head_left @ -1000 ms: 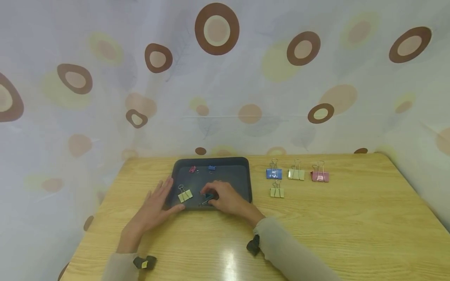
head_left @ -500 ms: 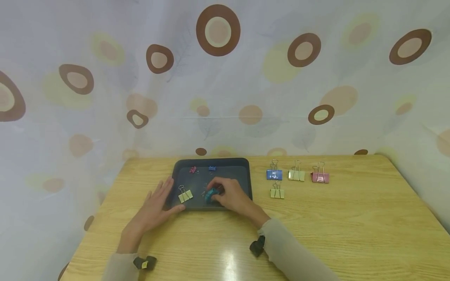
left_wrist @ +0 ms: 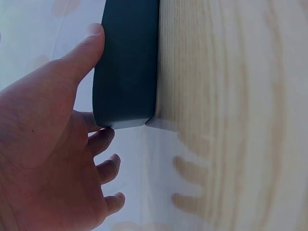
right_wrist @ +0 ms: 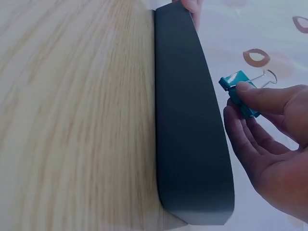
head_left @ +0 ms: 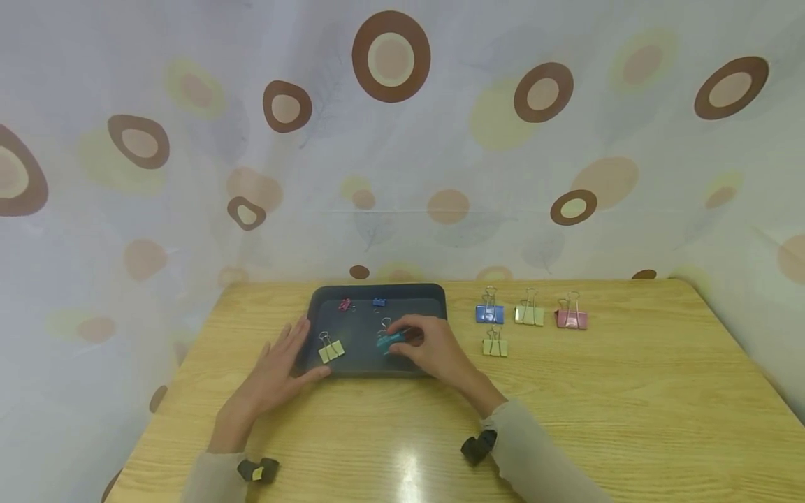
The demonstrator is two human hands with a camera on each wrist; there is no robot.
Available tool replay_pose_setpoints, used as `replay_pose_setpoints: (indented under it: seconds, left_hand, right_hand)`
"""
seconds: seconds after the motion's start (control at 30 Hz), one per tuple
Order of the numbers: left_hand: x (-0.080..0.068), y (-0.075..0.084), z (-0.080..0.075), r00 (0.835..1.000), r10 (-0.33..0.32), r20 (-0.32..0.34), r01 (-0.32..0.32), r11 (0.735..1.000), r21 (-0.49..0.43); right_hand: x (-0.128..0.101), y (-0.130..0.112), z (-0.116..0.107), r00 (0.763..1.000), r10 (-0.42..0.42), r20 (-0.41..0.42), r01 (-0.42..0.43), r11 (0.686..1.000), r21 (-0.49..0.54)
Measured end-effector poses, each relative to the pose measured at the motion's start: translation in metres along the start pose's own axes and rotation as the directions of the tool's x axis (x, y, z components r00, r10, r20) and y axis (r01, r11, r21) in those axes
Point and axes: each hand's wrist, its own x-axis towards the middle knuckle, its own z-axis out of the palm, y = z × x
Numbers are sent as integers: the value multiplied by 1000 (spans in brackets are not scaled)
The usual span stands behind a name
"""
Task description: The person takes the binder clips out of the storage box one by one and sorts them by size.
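My right hand (head_left: 440,353) pinches a teal binder clip (head_left: 390,340) between thumb and fingers, above the front right part of the dark tray (head_left: 358,372). In the right wrist view the clip (right_wrist: 239,78) shows a wire handle sticking out past the thumb; whether a second teal clip is under it I cannot tell. My left hand (head_left: 273,377) touches the tray's front left corner, its thumb along the front rim and its fingers on the left side. Inside the tray lie a pale yellow binder clip (head_left: 331,351), a small pink clip (head_left: 344,304) and a small blue clip (head_left: 379,302).
To the right of the tray, a blue binder clip (head_left: 490,314), a pale yellow one (head_left: 530,316) and a pink one (head_left: 571,319) stand in a row on the wooden table (head_left: 597,405). A smaller yellow clip (head_left: 495,347) stands before them. Patterned cloth (head_left: 402,244) hangs behind.
My right hand has lifted the teal binder clip from the tray's front middle and moved right with it, turning it in the fingers. My left hand stays at the tray's corner.
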Motion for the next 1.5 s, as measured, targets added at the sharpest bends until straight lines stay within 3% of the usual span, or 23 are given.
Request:
replay_pose_setpoints:
  seconds: [0.73,1.03,1.5]
  left_hand:
    - [5,-1,2,1000,23,-16,-23,1000,17]
    - [5,-5,2,1000,2,5,-2,1000,17]
    - [7,-6,3,1000,6,4,-6,1000,15]
  right_hand:
    - [-33,16,-40,992,-9,-123,15,999,47]
    - [-46,26,-56,991,12,-130,0,996,88]
    - [-63,33,-84,983,48,-178,-42,999,35]
